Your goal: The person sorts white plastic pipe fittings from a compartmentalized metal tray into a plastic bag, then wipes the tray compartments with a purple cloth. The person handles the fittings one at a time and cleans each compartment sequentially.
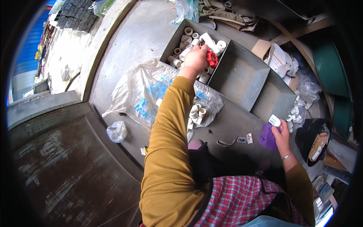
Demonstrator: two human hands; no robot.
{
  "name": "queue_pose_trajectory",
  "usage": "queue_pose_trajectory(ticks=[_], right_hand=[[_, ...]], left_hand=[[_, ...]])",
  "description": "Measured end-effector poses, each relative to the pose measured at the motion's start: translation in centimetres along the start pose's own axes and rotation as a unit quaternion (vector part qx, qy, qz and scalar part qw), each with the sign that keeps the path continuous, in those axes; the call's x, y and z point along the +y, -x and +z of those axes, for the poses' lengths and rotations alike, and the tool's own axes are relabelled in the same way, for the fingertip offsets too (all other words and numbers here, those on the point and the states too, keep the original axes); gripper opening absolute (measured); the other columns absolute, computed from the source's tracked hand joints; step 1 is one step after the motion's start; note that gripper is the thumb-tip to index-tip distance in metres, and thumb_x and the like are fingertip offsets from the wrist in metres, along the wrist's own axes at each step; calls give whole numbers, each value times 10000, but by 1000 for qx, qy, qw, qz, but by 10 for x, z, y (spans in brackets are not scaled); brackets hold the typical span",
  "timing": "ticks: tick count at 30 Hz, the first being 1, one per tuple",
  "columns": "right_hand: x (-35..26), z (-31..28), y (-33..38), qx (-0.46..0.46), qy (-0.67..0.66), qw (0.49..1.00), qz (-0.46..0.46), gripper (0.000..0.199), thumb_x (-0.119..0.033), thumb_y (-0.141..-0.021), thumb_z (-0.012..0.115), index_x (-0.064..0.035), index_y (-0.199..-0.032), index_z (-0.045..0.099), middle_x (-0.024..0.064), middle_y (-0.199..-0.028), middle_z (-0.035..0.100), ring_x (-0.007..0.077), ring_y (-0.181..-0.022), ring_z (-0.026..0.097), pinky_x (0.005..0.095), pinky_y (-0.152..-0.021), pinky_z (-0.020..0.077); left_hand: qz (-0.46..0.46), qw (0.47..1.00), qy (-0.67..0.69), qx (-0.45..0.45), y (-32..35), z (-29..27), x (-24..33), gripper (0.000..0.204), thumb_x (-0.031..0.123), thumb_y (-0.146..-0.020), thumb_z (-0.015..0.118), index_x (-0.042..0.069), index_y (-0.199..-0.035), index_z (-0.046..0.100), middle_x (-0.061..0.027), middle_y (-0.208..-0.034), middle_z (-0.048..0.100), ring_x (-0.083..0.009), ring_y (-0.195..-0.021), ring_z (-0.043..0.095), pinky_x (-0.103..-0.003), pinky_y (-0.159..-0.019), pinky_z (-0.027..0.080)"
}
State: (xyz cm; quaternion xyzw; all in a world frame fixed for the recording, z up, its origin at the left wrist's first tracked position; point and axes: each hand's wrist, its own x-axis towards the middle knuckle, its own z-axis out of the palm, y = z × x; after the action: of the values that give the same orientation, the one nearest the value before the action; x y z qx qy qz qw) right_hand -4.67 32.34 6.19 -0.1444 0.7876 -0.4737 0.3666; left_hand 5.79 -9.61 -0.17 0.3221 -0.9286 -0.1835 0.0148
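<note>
Head view, left hand (196,58) seemingly gripping red valve (211,58), right hand (280,136) holding purple cloth (267,137).

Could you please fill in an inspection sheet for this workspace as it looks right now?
Surface: grey concrete floor, dusty.
Job's things: red valve handle with white pipe fittings in the grey metal tray; purple cloth and small white piece.
Clutter: clear plastic bag of fittings, small crumpled bag, cardboard box.
Grippers: left hand on the valve handle; right hand holds cloth and white piece.
Cables: nothing seen.
Surroundings: rusty metal plate, green tubs.
</note>
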Motion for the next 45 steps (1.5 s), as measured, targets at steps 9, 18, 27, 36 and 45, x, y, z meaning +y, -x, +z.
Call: queue_pose_trajectory(ticks=[9,18,27,36,45], right_hand=[[5,-4,-6,6,-5,1000,14,359,-3,-797,521,37,-1130,393,100,-1056,530,134,-960,509,246,-821,408],[8,-7,-9,12,-14,999,41,365,0,-795,522,30,-1138,402,96,-1062,527,134,-963,505,244,-825,403],[8,-5,-11,1,-2,1000,16,370,-3,-796,522,33,-1142,398,104,-1070,525,143,-979,505,248,-832,400],[10,-4,-10,9,5,1000,5,356,-18,-803,529,40,-1132,407,104,-1068,527,143,-978,507,249,-827,401],[10,-4,-10,24,32,999,-5,339,-30,-807,530,38,-1119,416,98,-1057,532,136,-971,508,243,-824,400]], left_hand=[[-131,732,655,138,15,-58,-38,493,92,-652,684,83,-1102,483,-84,-958,564,-169,-798,584,-281,-636,500],[-101,584,764,254,110,-90,-126,380,50,-745,591,44,-1112,493,-37,-906,577,-157,-867,555,-301,-777,467],[-369,816,372,246,106,-15,-171,558,188,-551,760,50,-1026,502,-68,-898,599,-188,-753,603,-281,-599,489],[-311,895,238,215,115,33,-226,875,276,-527,787,-25,-1224,351,-175,-1139,515,-274,-1044,517,-333,-898,392],[-349,814,444,133,167,0,-140,264,203,-754,652,-12,-898,599,-60,-752,617,-141,-668,549,-307,-638,458]])
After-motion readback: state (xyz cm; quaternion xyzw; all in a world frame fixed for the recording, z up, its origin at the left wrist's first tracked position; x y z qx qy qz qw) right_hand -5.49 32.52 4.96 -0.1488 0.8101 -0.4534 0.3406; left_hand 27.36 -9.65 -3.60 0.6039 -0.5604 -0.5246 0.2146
